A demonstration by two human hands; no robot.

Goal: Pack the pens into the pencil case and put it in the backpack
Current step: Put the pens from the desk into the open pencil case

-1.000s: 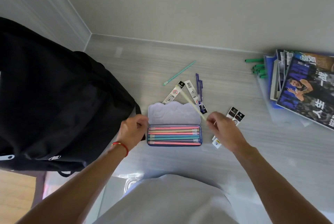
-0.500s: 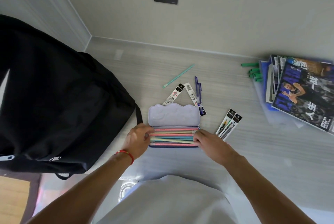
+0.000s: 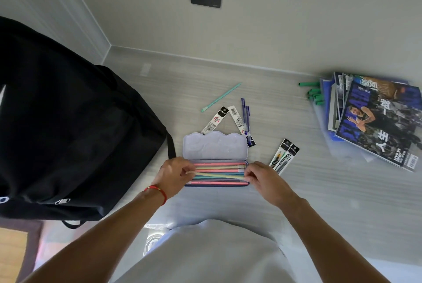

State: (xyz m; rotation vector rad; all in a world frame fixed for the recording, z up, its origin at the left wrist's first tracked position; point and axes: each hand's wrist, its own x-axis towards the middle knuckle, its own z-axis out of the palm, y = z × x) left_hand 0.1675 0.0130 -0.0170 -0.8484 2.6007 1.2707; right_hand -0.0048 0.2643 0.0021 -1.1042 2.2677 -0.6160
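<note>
The left hand and right hand pinch opposite ends of a pale yellow pen over the open pencil case mid-tabletop. Farther back lies a teal pen; the black backpack fills the left edge.

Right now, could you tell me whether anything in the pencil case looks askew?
Yes: the pale yellow pen lies slanted across the other pens in the pencil case rather than parallel. The left hand and right hand pinch its ends.
</note>
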